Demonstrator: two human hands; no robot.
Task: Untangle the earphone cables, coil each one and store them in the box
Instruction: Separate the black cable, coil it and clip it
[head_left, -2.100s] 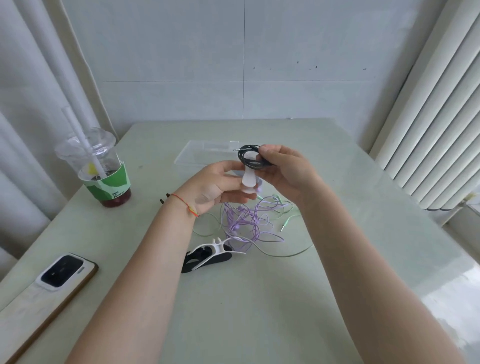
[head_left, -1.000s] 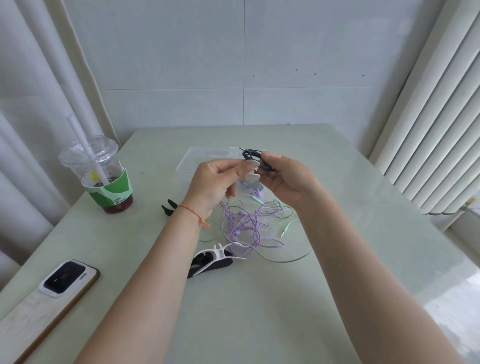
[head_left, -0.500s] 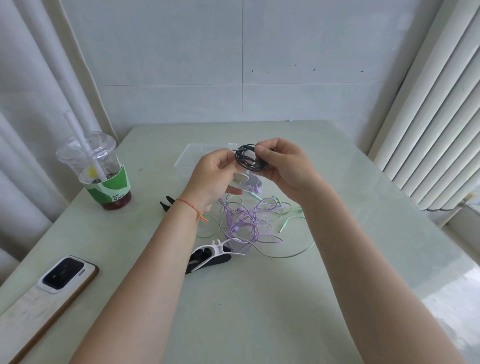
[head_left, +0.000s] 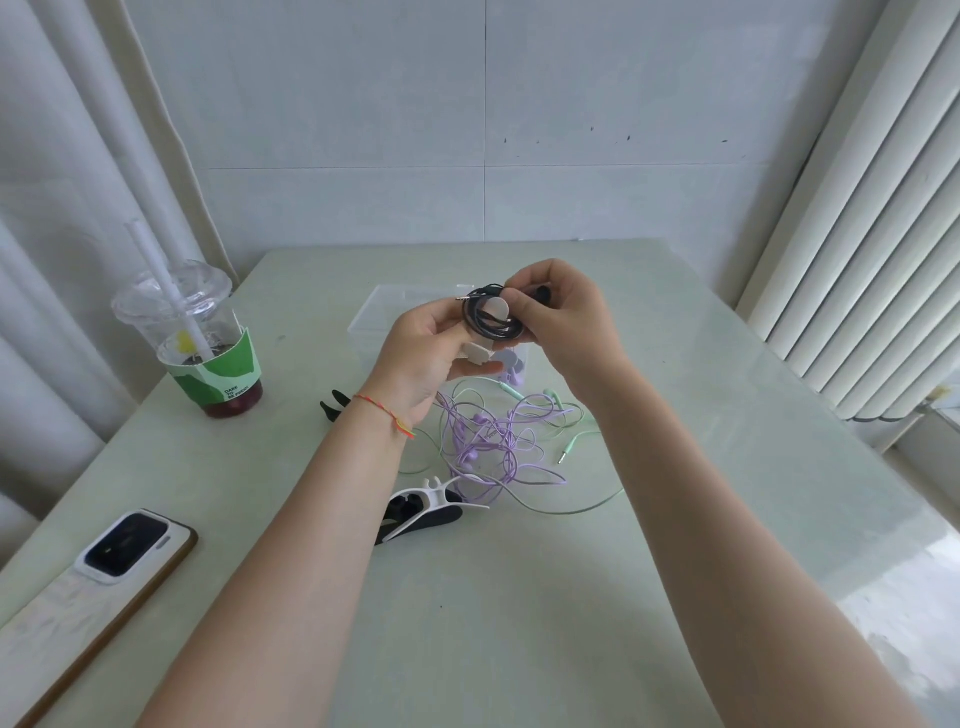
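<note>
A black earphone cable (head_left: 485, 318) is coiled round a white cable winder (head_left: 480, 351), held above the table. My left hand (head_left: 423, 353) grips the winder from below. My right hand (head_left: 563, 317) pinches the black coil at its right side, with the cable's plug sticking out to the left. Under the hands lies a tangle of purple cable (head_left: 493, 441) mixed with a light green cable (head_left: 566, 506). The clear plastic box (head_left: 374, 317) stands just behind my hands, with a purple winder visible inside it.
White and black cable winders (head_left: 423, 512) lie near the tangle, and another black winder (head_left: 332, 405) lies left of my wrist. A lidded drink cup with a straw (head_left: 195, 338) stands at the left. A phone on a board (head_left: 124, 545) rests at the near left edge.
The hands with the black coil and the white winder have stayed above the tangle. The coil has turned to face the camera more, and my right fingers have shifted along it.
</note>
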